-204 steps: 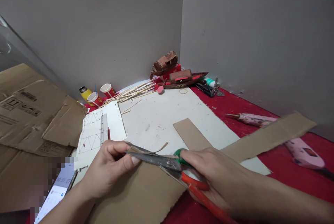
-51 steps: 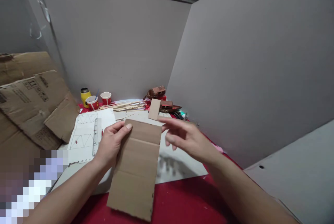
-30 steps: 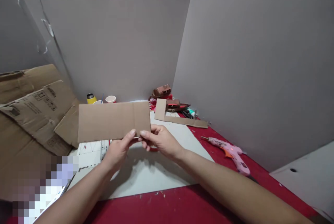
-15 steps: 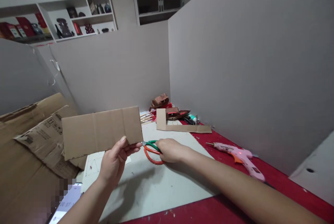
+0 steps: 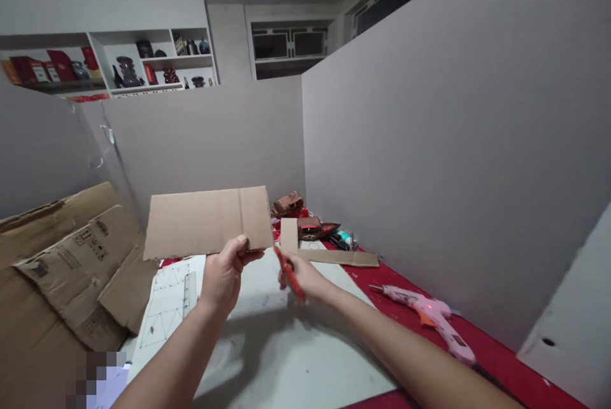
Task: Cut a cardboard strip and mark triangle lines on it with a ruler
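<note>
A rectangular piece of brown cardboard [image 5: 205, 221] is raised over the white board, pinched along its lower edge between thumb and fingers of my left hand [image 5: 226, 272]. My right hand [image 5: 300, 274] grips a pair of scissors [image 5: 291, 275], seen nearly edge-on with the orange-red handle facing me. Their tip end is beside the lower right corner of the cardboard; whether the blades touch it I cannot tell. Behind my right hand, an L-shaped cardboard strip [image 5: 338, 257] lies on the table.
A pink glue gun [image 5: 429, 313] with a glowing red light lies on the red tabletop [image 5: 496, 348] at right. Brown model boats [image 5: 315, 228] stand at the back. Folded cardboard [image 5: 62, 275] leans at left, near a ruler [image 5: 189, 294] on a drawn sheet. Grey partitions [image 5: 429, 142] enclose the table.
The scissors have turned in my right hand, so the orange handle now faces me and the green one is hidden. The cardboard has tilted back and looks shorter. My view has tipped upward.
</note>
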Motion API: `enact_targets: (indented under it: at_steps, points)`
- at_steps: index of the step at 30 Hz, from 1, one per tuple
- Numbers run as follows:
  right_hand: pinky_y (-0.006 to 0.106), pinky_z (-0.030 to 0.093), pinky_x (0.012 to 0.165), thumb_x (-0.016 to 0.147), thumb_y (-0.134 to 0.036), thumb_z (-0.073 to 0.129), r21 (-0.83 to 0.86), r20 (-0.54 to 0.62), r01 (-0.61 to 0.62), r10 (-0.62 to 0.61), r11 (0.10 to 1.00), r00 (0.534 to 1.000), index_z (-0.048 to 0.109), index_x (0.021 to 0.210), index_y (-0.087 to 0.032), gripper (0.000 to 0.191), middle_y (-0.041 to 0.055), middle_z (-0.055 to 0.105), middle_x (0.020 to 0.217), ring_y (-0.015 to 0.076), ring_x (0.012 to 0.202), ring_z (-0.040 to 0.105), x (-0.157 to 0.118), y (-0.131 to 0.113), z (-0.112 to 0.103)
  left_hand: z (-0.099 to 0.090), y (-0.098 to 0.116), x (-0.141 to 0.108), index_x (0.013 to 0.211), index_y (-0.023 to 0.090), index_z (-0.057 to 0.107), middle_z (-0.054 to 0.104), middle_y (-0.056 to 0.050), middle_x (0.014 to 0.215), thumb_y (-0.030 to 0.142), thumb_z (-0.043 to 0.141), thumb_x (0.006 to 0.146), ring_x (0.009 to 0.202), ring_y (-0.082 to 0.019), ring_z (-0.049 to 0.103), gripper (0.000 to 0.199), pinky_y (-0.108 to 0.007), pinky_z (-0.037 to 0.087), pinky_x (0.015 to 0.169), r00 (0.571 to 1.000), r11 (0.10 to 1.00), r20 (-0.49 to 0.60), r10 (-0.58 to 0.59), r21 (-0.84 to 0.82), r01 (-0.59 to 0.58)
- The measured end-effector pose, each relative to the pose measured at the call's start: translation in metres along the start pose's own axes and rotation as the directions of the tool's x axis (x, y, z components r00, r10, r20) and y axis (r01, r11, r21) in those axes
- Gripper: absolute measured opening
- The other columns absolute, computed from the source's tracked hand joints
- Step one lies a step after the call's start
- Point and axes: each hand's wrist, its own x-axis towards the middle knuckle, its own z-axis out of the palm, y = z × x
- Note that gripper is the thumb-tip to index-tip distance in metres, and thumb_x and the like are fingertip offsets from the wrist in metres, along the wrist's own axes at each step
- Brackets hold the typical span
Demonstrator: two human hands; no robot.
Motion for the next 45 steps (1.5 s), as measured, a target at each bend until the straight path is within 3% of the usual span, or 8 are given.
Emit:
enact_targets:
  at_steps: [2, 6, 16, 21, 31, 38, 41, 45]
  points:
    - [0.034, 0.058, 0.07, 0.09, -0.035, 0.062, 0.187, -0.088, 0.139, -0.124, 0.972, 0.988, 0.063, 0.094, -0.014, 0.021, 0.0081, 0.072, 0.091, 0.0201, 0.079, 0.069, -0.005, -0.008, -0.018, -0.003, -0.006, 0.006, 0.056, 0.013, 0.068, 0.065, -0.001, 0.064, 0.028, 0.082, 0.061, 0.065, -0.014, 0.063, 0.021, -0.029, 0.06, 0.068, 1.0, 1.0, -0.018, 0.003, 0.003, -0.003]
    - [0.035, 0.059, 0.07, 0.085, -0.044, 0.065, 0.397, -0.37, 0.37, -0.222, 0.84, 0.902, 0.061, 0.1, -0.02, 0.028, 0.0099, 0.07, 0.112, 0.0242, 0.097, 0.07, -0.015, -0.03, -0.043, 0.001, -0.026, 0.013, 0.053, 0.013, 0.067, 0.062, 0.0, 0.061, 0.025, 0.079, 0.057, 0.065, -0.015, 0.06, 0.017, -0.028, 0.058, 0.06, 0.999, 0.999, -0.02, -0.037, 0.031, 0.038]
    - [0.03, 0.054, 0.078, 0.079, -0.036, 0.077, 0.391, -0.696, 0.544, -0.149, 0.742, 0.702, 0.062, 0.082, -0.023, 0.021, -0.0018, 0.064, 0.083, 0.0155, 0.079, 0.063, -0.03, -0.034, -0.058, 0.011, -0.054, 0.005, 0.042, 0.019, 0.056, 0.051, 0.004, 0.049, 0.017, 0.076, 0.059, 0.054, -0.012, 0.048, 0.027, -0.024, 0.048, 0.053, 0.984, 0.983, 0.128, -0.123, 0.151, 0.103]
    - [0.029, 0.051, 0.075, 0.078, -0.03, 0.074, 0.452, -0.689, 0.552, -0.119, 0.7, 0.715, 0.058, 0.079, -0.023, 0.017, -0.0033, 0.059, 0.079, 0.0143, 0.076, 0.059, -0.035, -0.046, -0.052, 0.019, -0.057, -0.011, 0.069, 0.016, 0.07, 0.071, -0.003, 0.08, 0.029, 0.085, 0.065, 0.073, -0.019, 0.064, 0.02, -0.028, 0.055, 0.06, 0.973, 0.98, 0.183, -0.141, 0.164, 0.111]
    - [0.025, 0.048, 0.059, 0.075, -0.039, 0.077, 0.621, -0.495, 0.442, -0.114, 0.647, 0.862, 0.056, 0.076, -0.022, 0.027, -0.0042, 0.057, 0.071, 0.0117, 0.061, 0.055, -0.035, -0.066, -0.05, 0.034, -0.042, -0.026, 0.07, 0.013, 0.073, 0.065, -0.001, 0.067, 0.037, 0.091, 0.056, 0.062, -0.013, 0.057, 0.033, -0.024, 0.051, 0.052, 0.973, 0.983, 0.141, -0.181, 0.053, 0.175]
    - [0.022, 0.036, 0.043, 0.082, -0.057, 0.071, 0.598, -0.341, 0.323, -0.131, 0.734, 0.931, 0.05, 0.083, -0.023, 0.04, -0.009, 0.042, 0.058, 0.008, 0.043, 0.038, -0.046, -0.025, -0.033, 0.052, -0.024, -0.003, 0.066, 0.014, 0.07, 0.069, -0.001, 0.068, 0.039, 0.09, 0.057, 0.066, -0.014, 0.063, 0.032, -0.025, 0.053, 0.06, 1.0, 0.991, 0.007, 0.01, -0.136, -0.009]
    - [0.027, 0.048, 0.06, 0.086, -0.061, 0.064, 0.539, -0.339, 0.315, -0.14, 0.781, 0.93, 0.055, 0.09, -0.022, 0.041, -0.0056, 0.045, 0.065, 0.0109, 0.056, 0.045, -0.053, -0.002, -0.024, 0.066, -0.026, 0.006, 0.072, 0.016, 0.071, 0.074, -0.003, 0.079, 0.038, 0.088, 0.062, 0.079, -0.019, 0.069, 0.029, -0.03, 0.056, 0.07, 0.997, 0.979, 0.016, 0.075, -0.193, -0.07]
    - [0.03, 0.047, 0.064, 0.085, -0.071, 0.057, 0.36, -0.285, 0.318, -0.221, 0.877, 0.933, 0.057, 0.098, -0.022, 0.05, 0.0027, 0.054, 0.084, 0.0167, 0.07, 0.051, -0.057, 0.012, -0.023, 0.078, -0.041, 0.014, 0.076, 0.019, 0.072, 0.076, -0.003, 0.083, 0.036, 0.085, 0.067, 0.091, -0.024, 0.072, 0.023, -0.036, 0.057, 0.083, 0.996, 0.97, 0.054, 0.078, -0.237, -0.063]
